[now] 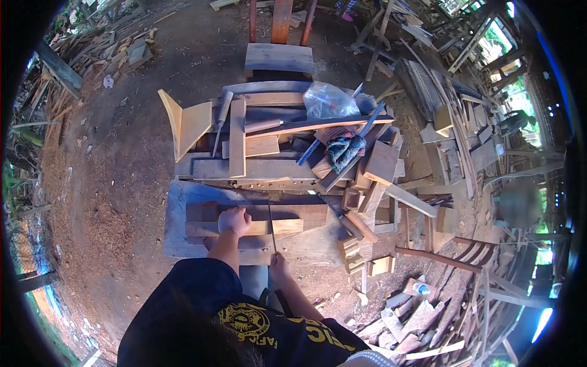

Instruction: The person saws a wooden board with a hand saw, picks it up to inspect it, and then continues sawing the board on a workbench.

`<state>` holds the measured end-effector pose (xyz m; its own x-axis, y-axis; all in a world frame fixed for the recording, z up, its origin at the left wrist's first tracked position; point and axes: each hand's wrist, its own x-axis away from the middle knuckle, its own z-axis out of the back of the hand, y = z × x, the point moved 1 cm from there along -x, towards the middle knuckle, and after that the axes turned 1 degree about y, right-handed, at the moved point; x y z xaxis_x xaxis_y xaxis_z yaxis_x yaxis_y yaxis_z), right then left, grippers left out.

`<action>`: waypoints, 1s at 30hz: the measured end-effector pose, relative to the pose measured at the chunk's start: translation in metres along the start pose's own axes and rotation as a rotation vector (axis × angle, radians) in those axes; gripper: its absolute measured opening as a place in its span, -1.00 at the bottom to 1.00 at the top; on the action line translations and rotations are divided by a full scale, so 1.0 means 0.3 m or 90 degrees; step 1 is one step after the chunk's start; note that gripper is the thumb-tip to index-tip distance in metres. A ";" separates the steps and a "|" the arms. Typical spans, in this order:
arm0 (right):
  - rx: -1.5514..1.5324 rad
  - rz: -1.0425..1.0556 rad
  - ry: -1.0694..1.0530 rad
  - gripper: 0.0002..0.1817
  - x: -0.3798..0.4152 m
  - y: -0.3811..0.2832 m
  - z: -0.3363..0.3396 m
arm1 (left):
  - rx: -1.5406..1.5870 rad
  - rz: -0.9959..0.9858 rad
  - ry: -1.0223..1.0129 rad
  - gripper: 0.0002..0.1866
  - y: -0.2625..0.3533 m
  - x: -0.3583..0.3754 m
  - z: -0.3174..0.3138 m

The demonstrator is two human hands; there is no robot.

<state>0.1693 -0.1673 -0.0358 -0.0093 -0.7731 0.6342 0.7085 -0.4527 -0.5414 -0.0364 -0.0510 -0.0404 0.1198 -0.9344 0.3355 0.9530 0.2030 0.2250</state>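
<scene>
My right hand (280, 268) is wrapped round the handle of a handsaw (271, 223), whose thin blade points away from me. The blade crosses a narrow pale wooden strip (286, 226) near its right part. My left hand (234, 221) is closed over the same strip, left of the saw, pressing it against a darker board (315, 214) behind it. Both pieces lie on a wide, weathered workbench plank (177, 238). What the left fingertips do on the far side of the strip is hidden.
Behind lie a chisel (221, 119), a clear plastic bag (330, 101), a dark bunched cloth (346, 150) and several wood offcuts (380, 163). An angled wooden piece (186, 125) stands at the bench's left. Right of it are a chair-like frame (452, 257) and a scrap heap (422, 318).
</scene>
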 end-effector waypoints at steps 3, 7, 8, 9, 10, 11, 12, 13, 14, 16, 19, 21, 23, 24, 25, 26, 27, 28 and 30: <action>-0.015 0.015 0.025 -0.62 0.004 0.008 -0.002 | 0.014 -0.001 0.000 -0.69 0.000 -0.003 -0.009; -0.042 0.091 0.080 -0.63 0.069 0.193 -0.081 | 0.017 -0.011 0.029 -0.70 -0.014 -0.008 -0.041; -0.041 0.093 0.081 -0.63 0.081 0.200 -0.069 | 0.017 -0.012 0.031 -0.70 -0.009 -0.007 -0.032; -0.054 0.079 0.050 -0.63 0.102 0.199 -0.053 | 0.013 0.004 0.011 -0.70 0.002 -0.001 -0.008; -0.068 0.064 0.019 -0.64 0.115 0.194 -0.041 | 0.009 0.018 -0.009 -0.69 0.009 0.001 0.007; -0.068 0.065 0.021 -0.64 0.115 0.181 -0.036 | 0.009 0.017 -0.007 -0.69 0.011 0.000 0.007; -0.049 0.055 0.021 -0.64 0.107 0.162 -0.032 | 0.008 0.017 -0.009 -0.69 0.011 0.001 0.007; -0.029 0.046 0.019 -0.64 0.095 0.137 -0.027 | 0.008 0.018 -0.012 -0.69 0.009 0.002 0.007; -0.028 0.048 0.018 -0.64 0.067 0.105 -0.019 | 0.009 0.020 -0.011 -0.69 0.006 0.001 0.004; -0.026 0.029 0.014 -0.64 0.009 0.046 -0.004 | 0.016 0.014 -0.011 -0.70 0.002 0.002 0.000; -0.057 0.055 0.038 -0.64 -0.019 0.023 -0.005 | 0.016 0.011 0.002 -0.70 0.007 0.007 0.014; -0.039 0.039 0.026 -0.65 -0.008 0.025 -0.001 | 0.020 0.018 -0.007 -0.70 0.014 0.011 0.036; -0.022 0.024 0.015 -0.66 0.027 0.047 -0.007 | 0.023 0.024 -0.014 -0.70 0.013 0.011 0.038; -0.027 0.034 0.004 -0.64 0.058 0.070 -0.017 | 0.023 0.019 0.007 -0.72 0.011 0.010 0.026; -0.031 0.044 -0.006 -0.63 0.084 0.089 -0.024 | 0.023 0.015 0.029 -0.74 0.011 0.009 0.025; -0.030 0.046 -0.005 -0.63 0.104 0.104 -0.030 | 0.023 0.015 0.031 -0.74 0.008 0.007 0.024; -0.043 0.038 0.003 -0.62 0.128 0.099 -0.025 | 0.018 0.017 -0.002 -0.72 0.008 0.005 0.029; -0.055 0.031 0.012 -0.62 0.142 0.099 -0.023 | 0.013 0.020 -0.035 -0.70 0.008 0.004 0.033; -0.038 0.027 0.004 -0.61 0.091 0.146 -0.051 | 0.016 0.016 -0.032 -0.70 0.007 0.003 0.028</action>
<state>0.1891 -0.2150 -0.0507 0.0156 -0.7948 0.6067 0.6653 -0.4447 -0.5997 -0.0367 -0.0490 -0.0320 0.1291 -0.9128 0.3876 0.9422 0.2347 0.2389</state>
